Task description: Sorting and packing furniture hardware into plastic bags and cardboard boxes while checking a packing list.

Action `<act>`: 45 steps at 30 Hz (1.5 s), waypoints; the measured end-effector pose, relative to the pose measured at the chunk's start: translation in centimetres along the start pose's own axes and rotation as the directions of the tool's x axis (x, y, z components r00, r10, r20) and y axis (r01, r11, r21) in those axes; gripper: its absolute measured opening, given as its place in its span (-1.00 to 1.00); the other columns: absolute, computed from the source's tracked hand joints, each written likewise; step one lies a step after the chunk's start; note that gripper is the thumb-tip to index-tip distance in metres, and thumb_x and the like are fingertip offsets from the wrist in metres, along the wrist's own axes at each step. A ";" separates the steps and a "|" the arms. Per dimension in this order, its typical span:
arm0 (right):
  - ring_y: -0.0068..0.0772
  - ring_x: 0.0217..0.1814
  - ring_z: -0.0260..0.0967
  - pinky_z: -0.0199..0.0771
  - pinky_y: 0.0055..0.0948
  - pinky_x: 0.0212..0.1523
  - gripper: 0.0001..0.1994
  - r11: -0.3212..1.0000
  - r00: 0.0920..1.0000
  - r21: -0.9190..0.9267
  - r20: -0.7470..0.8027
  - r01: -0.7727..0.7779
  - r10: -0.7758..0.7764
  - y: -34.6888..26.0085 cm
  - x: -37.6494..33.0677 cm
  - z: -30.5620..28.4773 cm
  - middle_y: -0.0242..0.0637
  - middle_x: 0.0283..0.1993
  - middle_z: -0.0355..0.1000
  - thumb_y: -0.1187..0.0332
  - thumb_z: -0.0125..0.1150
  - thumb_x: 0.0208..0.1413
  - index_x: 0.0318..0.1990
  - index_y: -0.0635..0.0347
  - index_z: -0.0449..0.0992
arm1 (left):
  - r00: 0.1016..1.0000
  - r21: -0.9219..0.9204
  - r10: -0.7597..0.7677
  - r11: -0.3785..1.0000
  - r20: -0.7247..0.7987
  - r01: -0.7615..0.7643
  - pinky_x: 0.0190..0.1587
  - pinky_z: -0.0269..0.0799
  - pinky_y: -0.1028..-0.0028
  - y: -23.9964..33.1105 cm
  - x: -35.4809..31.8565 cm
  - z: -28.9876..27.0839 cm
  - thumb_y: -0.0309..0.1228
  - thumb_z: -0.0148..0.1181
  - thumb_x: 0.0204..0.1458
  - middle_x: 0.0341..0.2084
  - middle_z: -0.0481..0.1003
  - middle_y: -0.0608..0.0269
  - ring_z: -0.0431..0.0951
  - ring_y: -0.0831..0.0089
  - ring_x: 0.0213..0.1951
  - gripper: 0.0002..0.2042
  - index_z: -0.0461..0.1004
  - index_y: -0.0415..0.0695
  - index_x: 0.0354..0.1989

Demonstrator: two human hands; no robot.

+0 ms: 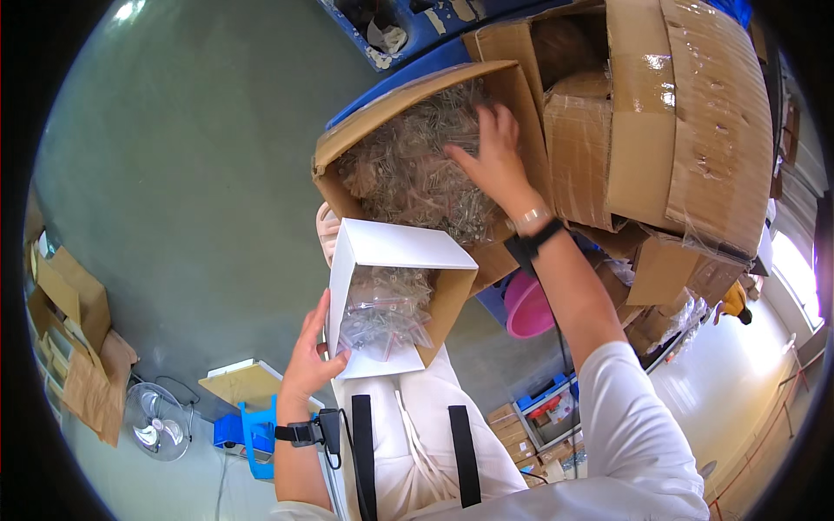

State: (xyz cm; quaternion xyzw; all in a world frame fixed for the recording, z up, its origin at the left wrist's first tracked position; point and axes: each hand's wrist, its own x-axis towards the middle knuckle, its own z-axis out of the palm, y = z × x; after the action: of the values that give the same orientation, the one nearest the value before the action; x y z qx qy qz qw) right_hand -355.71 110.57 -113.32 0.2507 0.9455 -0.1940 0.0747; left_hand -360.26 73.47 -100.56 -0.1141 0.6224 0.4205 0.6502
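My left hand [314, 360] grips the left side of a small white cardboard box [404, 245], thumb over its edge. Inside it lie several clear plastic bags [387, 321], their small contents hard to make out. Just beyond stands an open brown carton [532, 143], heaped with clear bags of small metallic pieces [404, 161]. Over the right part of this heap reaches my right hand [497, 161], slightly blurred, thumb and fingers apart and nothing visible between them. Whether its fingertips touch the bags I cannot tell.
Large taped cartons [638, 130] are stacked right of the open one. A pink basin [528, 306] sits below them. To the left are a fan [159, 425], flattened cardboard [82, 347] and a blue stool-like object [259, 438]. Another person [736, 302] is far right.
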 end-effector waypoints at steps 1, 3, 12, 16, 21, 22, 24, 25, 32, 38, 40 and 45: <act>-0.06 0.18 0.17 0.13 -0.08 0.19 -0.26 1.000 1.000 -0.008 0.000 -0.001 0.001 0.2 1.3 1.5 -0.04 0.17 0.19 0.14 0.42 -0.15 0.14 0.30 0.20 | 1.000 0.006 -0.007 1.000 0.006 0.007 0.05 0.38 0.41 0.0 0.1 0.0 -0.60 0.17 -0.30 0.17 0.18 0.21 0.25 0.33 0.17 -0.09 0.00 0.11 0.37; -0.02 0.31 0.04 0.04 -0.01 0.25 -0.04 0.985 0.986 0.059 -0.001 -0.163 0.164 0.3 3.6 4.4 -0.01 0.25 0.10 0.00 0.51 -0.32 0.21 0.26 0.11 | 1.000 0.015 -0.005 1.000 0.002 0.005 0.06 0.38 0.41 -0.1 0.1 0.0 -0.60 0.17 -0.31 0.17 0.18 0.22 0.24 0.34 0.17 -0.08 -0.01 0.11 0.37; -0.01 0.44 -0.20 -0.22 -0.04 0.39 0.25 0.983 0.949 -0.119 0.267 -0.140 0.167 -2.4 5.6 6.4 0.00 0.35 -0.05 -0.36 0.38 -0.50 0.34 0.17 -0.06 | 1.000 -0.006 0.030 1.000 -0.006 -0.030 0.08 0.36 0.36 -0.1 0.6 0.1 -0.61 0.15 -0.32 0.16 0.18 0.20 0.24 0.32 0.17 -0.08 -0.01 0.10 0.38; 0.10 0.45 -0.27 -0.13 0.04 0.37 0.25 0.981 0.920 -0.083 0.342 -0.174 0.192 -4.7 4.9 5.6 -0.01 0.39 -0.15 -0.33 0.41 -0.52 0.35 0.12 -0.06 | 1.000 0.049 -0.002 0.999 0.005 0.001 0.08 0.36 0.36 0.7 0.4 -0.7 -0.60 0.15 -0.32 0.17 0.17 0.19 0.24 0.31 0.18 -0.07 -0.02 0.10 0.38; 0.24 0.41 -0.25 0.07 0.01 0.29 0.11 0.900 0.784 -0.295 0.449 -0.322 0.428 -6.4 5.2 6.3 0.02 0.39 -0.22 -0.03 0.49 -0.40 0.35 -0.02 -0.07 | 1.000 0.028 -0.010 1.000 -0.006 0.011 0.10 0.33 0.34 0.9 0.6 0.0 -0.57 0.15 -0.30 0.17 0.17 0.18 0.22 0.29 0.18 -0.09 -0.02 0.10 0.38; 0.24 0.41 -0.25 0.07 0.01 0.29 0.11 0.902 0.783 -0.287 0.456 -0.321 0.423 -6.5 5.0 6.5 0.02 0.39 -0.22 -0.03 0.49 -0.40 0.35 -0.02 -0.07 | 1.000 0.028 -0.016 0.999 -0.007 0.016 0.11 0.32 0.33 1.0 0.5 0.0 -0.55 0.15 -0.29 0.17 0.16 0.19 0.21 0.28 0.19 -0.10 -0.03 0.10 0.38; 0.22 0.36 -0.14 0.17 -0.04 0.25 -0.03 0.932 0.859 -0.259 0.384 -0.252 0.339 -6.6 4.5 6.9 -0.05 0.37 -0.18 0.09 0.47 -0.35 0.30 -0.09 0.06 | 0.999 0.006 -0.014 1.000 -0.030 0.014 0.13 0.31 0.32 -0.1 0.2 0.2 -0.53 0.16 -0.27 0.18 0.14 0.17 0.20 0.27 0.19 -0.10 -0.04 0.08 0.38; 0.22 0.36 -0.14 0.17 -0.04 0.25 -0.03 0.930 0.855 -0.260 0.386 -0.258 0.346 -5.9 4.2 7.5 -0.05 0.37 -0.18 0.09 0.47 -0.35 0.30 -0.09 0.06 | 0.999 -0.017 -0.005 1.000 -0.034 0.005 0.14 0.29 0.31 -0.4 0.2 0.3 -0.50 0.16 -0.26 0.19 0.13 0.16 0.20 0.26 0.20 -0.10 -0.06 0.07 0.39; 0.14 0.22 0.13 0.26 -0.12 0.17 -0.28 0.933 0.945 -0.330 0.232 -0.147 0.231 -3.0 4.4 11.4 -0.06 0.33 -0.08 0.17 0.39 -0.23 0.20 -0.09 0.27 | 1.000 -0.020 0.000 1.000 -0.008 0.000 0.21 0.19 0.27 -0.2 0.6 0.8 -0.43 0.25 -0.25 0.22 0.10 0.08 0.14 0.22 0.24 -0.06 -0.11 -0.02 0.39; 0.10 0.19 0.18 0.29 -0.13 0.15 -0.32 0.946 0.949 -0.320 0.284 -0.045 0.141 -3.5 4.6 10.1 -0.05 0.25 0.05 0.17 0.36 -0.21 0.18 -0.10 0.29 | 0.992 0.178 0.118 0.978 -0.043 -0.108 0.31 -0.05 0.29 -0.7 0.9 0.7 -0.44 0.27 -0.25 0.25 0.07 -0.03 0.10 0.15 0.28 -0.05 -0.14 -0.06 0.39; 0.08 0.17 0.23 0.36 -0.13 0.10 -0.34 0.940 0.928 -0.335 0.326 -0.067 0.182 -3.7 4.5 9.6 -0.10 0.23 0.07 0.21 0.37 -0.23 0.15 -0.08 0.33 | 0.990 0.167 0.138 0.977 -0.039 -0.129 0.30 -0.02 0.30 -0.9 0.7 0.8 -0.48 0.25 -0.25 0.24 0.07 -0.03 0.10 0.16 0.27 -0.05 -0.15 -0.05 0.40; -0.06 0.10 0.36 0.44 -0.17 0.03 -0.39 0.968 0.894 -0.227 0.406 -0.104 0.191 -1.8 3.0 7.0 -0.07 0.15 0.27 0.27 0.34 -0.23 0.10 0.07 0.38 | 0.991 0.122 0.127 0.985 -0.044 -0.121 0.26 0.05 0.33 -1.0 0.1 1.6 -0.55 0.18 -0.24 0.19 0.12 0.01 0.14 0.22 0.24 -0.07 -0.14 -0.03 0.40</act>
State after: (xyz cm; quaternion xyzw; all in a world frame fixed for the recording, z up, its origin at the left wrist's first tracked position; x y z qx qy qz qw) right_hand -358.85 107.62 -119.85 0.2650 0.8992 -0.1421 0.3178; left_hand -358.45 73.96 -100.68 -0.0468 0.6688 0.4191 0.6123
